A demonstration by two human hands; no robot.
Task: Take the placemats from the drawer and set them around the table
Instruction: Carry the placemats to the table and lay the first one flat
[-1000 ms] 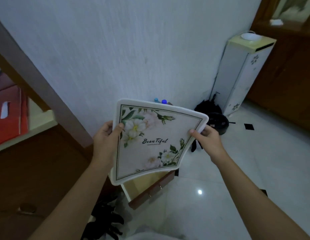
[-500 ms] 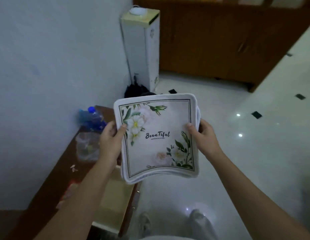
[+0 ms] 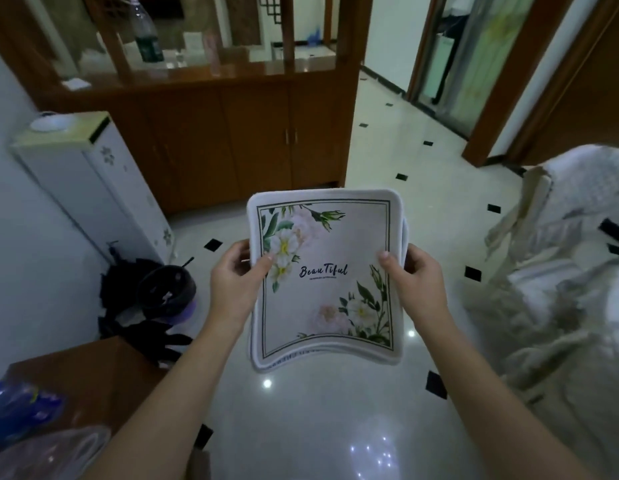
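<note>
Holding a stack of white-edged floral placemats [image 3: 327, 282] printed "Beautiful", both hands grip it at mid-height over the glossy white tiled floor [image 3: 335, 410]. Left hand [image 3: 237, 282] clamps the left edge, thumb on top, fingers underneath. Right hand [image 3: 417, 282] clamps the right edge the same way. More mat edges show beneath the top one at the bottom and right side; how many, cannot tell.

Containers: black round bucket [image 3: 166, 292] on the floor to the left, among black bags; contents too dark to tell. Dark wooden cabinet [image 3: 231, 140] with closed doors ahead, a green plastic bottle [image 3: 145, 32] standing on its shelf. White tall narrow unit [image 3: 93, 181] against the wall at left. Blue plastic bottles [image 3: 20, 407] lie on the brown wooden table [image 3: 93, 368] at lower left. White cloth-covered furniture [image 3: 560, 271] at right.

Against half a second ago: the view has swung right, the open drawer is out of frame, the cabinet now fills the background, and the grip is unchanged.
</note>
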